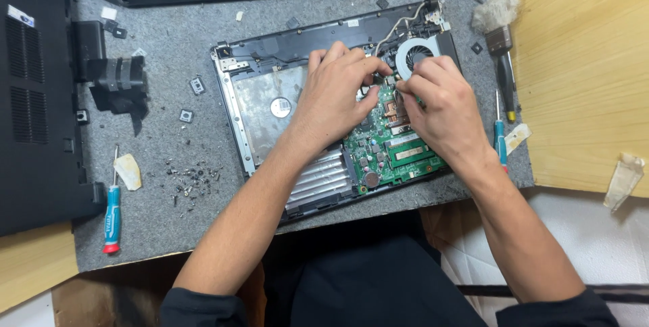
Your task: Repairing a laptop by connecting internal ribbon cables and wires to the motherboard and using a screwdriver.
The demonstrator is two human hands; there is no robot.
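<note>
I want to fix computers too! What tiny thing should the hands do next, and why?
Probably lift the small part pinched beside the cooling fan gently upward. Both the left hand and right hand already meet over the green circuit board, so a slow pull seems safest.

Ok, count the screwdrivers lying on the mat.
3: a blue-handled screwdriver at the mat's left front, a small blue screwdriver by the right hand, and a black-shafted screwdriver beyond it. Others may be hidden.

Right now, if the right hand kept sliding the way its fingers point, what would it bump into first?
The right hand points leftward toward the left hand, whose fingertips sit almost against it above the green circuit board; it would probably meet those fingers first, though depth is unclear.
</note>
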